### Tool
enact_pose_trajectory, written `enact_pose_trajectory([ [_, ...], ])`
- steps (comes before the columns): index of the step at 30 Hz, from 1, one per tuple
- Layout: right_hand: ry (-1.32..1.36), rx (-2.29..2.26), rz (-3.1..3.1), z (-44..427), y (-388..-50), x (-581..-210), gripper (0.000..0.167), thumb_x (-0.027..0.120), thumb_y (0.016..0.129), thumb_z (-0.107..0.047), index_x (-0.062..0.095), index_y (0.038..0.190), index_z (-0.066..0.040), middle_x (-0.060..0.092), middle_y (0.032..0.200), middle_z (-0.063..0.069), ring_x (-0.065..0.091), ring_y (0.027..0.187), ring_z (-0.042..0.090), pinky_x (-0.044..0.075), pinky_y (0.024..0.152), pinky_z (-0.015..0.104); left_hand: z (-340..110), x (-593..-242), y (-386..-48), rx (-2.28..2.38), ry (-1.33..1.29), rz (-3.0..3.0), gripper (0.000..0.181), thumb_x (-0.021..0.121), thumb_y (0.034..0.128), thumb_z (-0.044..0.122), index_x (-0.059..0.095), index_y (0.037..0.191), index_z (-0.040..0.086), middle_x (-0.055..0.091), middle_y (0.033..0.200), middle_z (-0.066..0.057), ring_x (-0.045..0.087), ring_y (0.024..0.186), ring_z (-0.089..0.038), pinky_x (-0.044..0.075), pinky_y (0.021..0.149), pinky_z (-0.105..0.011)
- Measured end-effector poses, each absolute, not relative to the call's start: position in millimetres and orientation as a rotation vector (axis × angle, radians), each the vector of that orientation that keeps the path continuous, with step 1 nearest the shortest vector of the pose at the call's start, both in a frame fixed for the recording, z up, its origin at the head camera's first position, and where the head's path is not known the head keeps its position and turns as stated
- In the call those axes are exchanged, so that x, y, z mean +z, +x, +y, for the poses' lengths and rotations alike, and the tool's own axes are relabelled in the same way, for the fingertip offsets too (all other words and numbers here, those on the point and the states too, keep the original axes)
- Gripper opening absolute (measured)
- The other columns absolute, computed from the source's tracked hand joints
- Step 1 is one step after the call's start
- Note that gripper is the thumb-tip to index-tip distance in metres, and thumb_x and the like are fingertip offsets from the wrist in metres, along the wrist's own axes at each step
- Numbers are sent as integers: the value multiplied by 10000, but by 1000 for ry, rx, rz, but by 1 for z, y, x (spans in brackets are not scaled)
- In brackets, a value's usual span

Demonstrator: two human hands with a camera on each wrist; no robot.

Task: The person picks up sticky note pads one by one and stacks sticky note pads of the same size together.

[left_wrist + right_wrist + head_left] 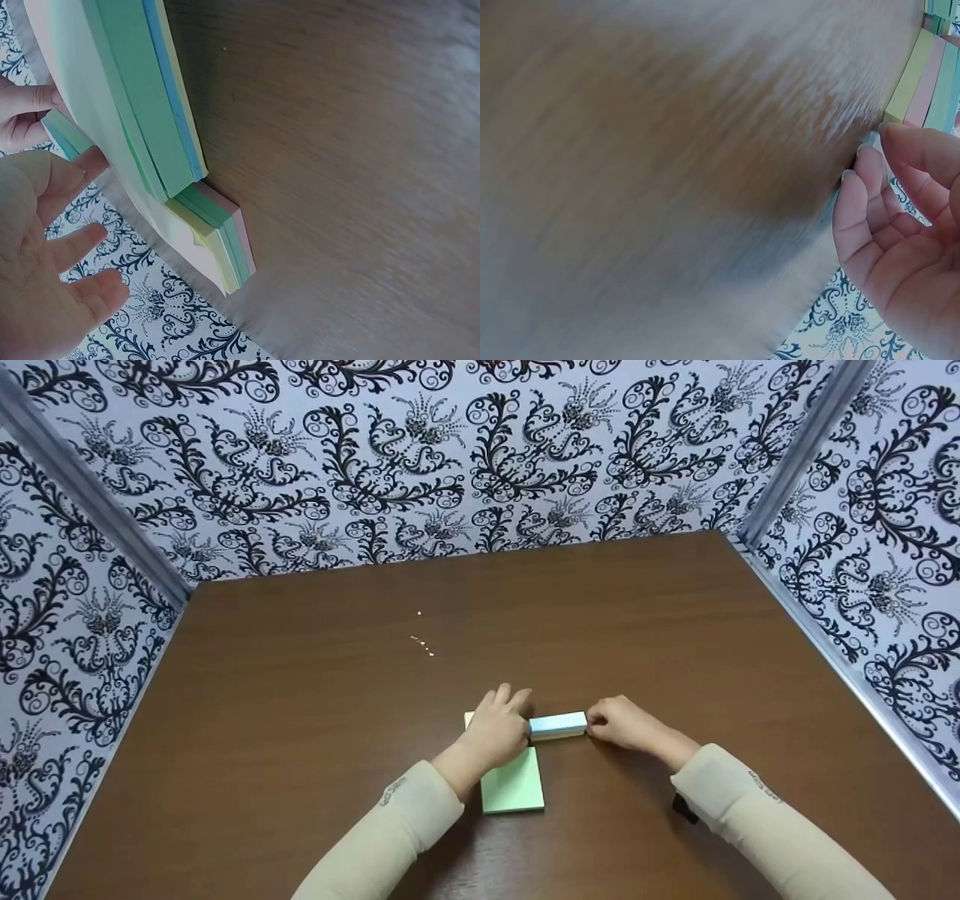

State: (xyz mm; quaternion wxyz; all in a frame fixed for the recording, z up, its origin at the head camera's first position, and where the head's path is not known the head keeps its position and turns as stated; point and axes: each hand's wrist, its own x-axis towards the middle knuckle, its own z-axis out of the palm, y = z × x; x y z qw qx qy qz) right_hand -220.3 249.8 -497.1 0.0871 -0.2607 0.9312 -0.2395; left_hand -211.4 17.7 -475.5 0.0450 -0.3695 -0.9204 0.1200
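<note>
A narrow block of sticky notes (559, 724), blue on top with paler layers below, lies between my two hands. My left hand (491, 733) reaches over the larger sticky-note pads and pinches the block's left end; its other fingers spread out in the left wrist view. At the opposite end, my right hand (626, 723) holds the block's edge by thumb and fingertips, the rest curled in. Yellow, pink, green and blue layers of the block (922, 82) show in the right wrist view. A green pad (513, 786) sits under my left wrist; more stacked pads (214, 229) lie beside it, partly hidden.
The brown table (315, 720) stretches around the pads. Patterned panels (420, 457) with black scrolls on white enclose its back and sides. Small bright specks (422, 643) show on the tabletop beyond my left hand. Something small and black (684, 809) is below the right cuff.
</note>
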Motion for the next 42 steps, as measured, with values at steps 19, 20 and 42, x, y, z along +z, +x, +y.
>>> enact_pose_trajectory([
  [19,-857,-623,2831,247,-220,-499,179,602,790,-2,588,625,-74,522,593,-18,360,563,68,325,527,221,18,-474,-215,379,-1157,-2820,236,505,881,293,738,917,283,465,1348,21,397,1179,-277,341,930,-379],
  [20,-869,-613,2835,247,-221,-499,178,602,789,0,588,626,-72,519,591,-17,356,561,67,322,525,219,19,-474,-215,384,-1157,-2818,235,507,878,292,739,914,283,467,1345,24,397,1180,-276,340,931,-378],
  [42,-864,-529,2821,248,-219,-497,152,592,814,-7,596,676,-71,555,664,13,380,592,84,341,539,239,19,-473,-212,356,-1161,-2784,231,544,861,289,747,807,193,520,1294,17,429,1172,-278,341,964,-387],
])
